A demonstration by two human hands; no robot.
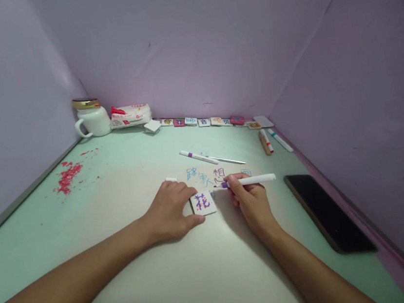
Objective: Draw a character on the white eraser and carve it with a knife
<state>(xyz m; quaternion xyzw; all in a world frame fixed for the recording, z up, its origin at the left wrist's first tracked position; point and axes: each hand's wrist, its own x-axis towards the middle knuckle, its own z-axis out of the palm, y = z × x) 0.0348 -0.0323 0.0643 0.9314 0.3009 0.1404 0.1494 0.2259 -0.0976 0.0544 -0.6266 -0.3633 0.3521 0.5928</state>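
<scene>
Tile (203, 203): white face, purple character dotted with orange-red
Held marker (257, 179): white barrel, purple section by the dark tip
Lying marker (199, 157): white with a purple band
Table writing (192, 174): light blue characters, one in purple
Table (25, 242): pale green, off-white at the near middle
Smears (68, 178), left: red, speckled at the edges
Mug (97, 122), far left: white body, gold lid
Packet (131, 117), far left: white with red patches and red print
Tile row (204, 122), far: mostly white with multicoloured characters, two pink
Pens (267, 142), far right: brown; white and red; white and teal
Phone (329, 214), right: black, brownish edge
Far wall (193, 49): pale lilac
</scene>
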